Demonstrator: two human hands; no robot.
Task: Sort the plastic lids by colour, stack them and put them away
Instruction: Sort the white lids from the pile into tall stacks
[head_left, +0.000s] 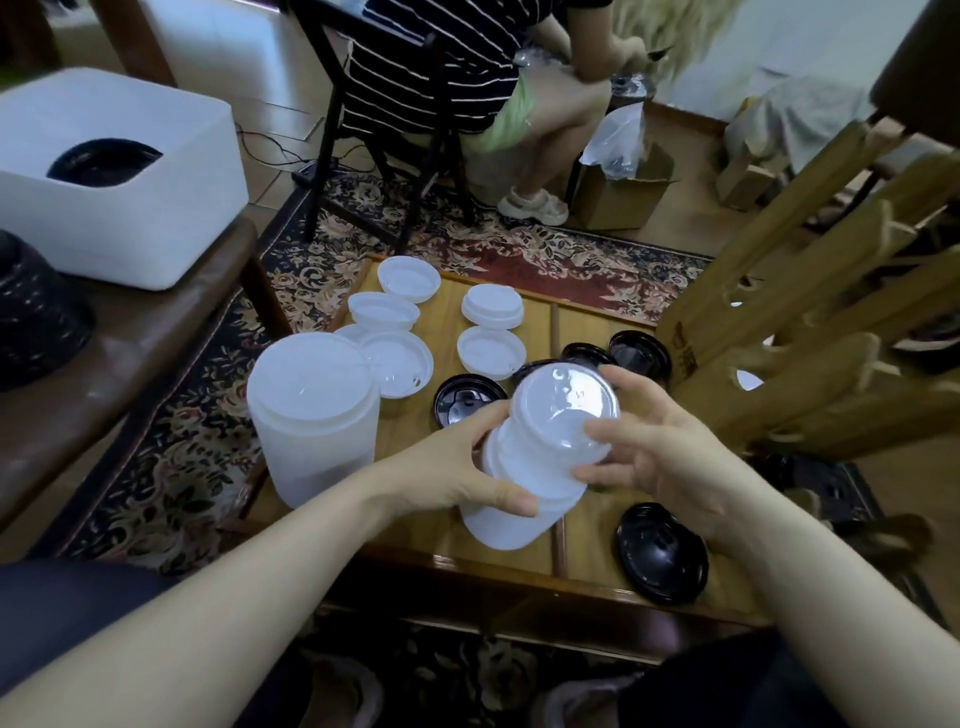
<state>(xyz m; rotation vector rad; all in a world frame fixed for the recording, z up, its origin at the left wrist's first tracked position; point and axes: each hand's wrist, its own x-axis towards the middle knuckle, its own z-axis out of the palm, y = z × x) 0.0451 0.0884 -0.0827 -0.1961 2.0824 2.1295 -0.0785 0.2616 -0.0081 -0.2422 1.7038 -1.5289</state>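
Observation:
Over the low wooden table (587, 540) I hold a tilted stack of white lids (540, 467) between both hands. My left hand (457, 467) grips its side, thumb along the lower part. My right hand (660, 447) holds the top lid's rim with curled fingers. A taller stack of white lids (311, 415) stands upright at the table's left edge. Several loose white lids (397, 356) lie at the back of the table. Black lids lie around my hands: one at the near right (662, 553), one behind my left hand (465, 400), others at the back right (639, 356).
A white box (171, 171) with black lids inside sits on a brown bench at the left. A folded wooden chair (810, 332) leans at the table's right. A person sits on a black chair (395, 145) beyond the patterned rug, beside a cardboard box (623, 202).

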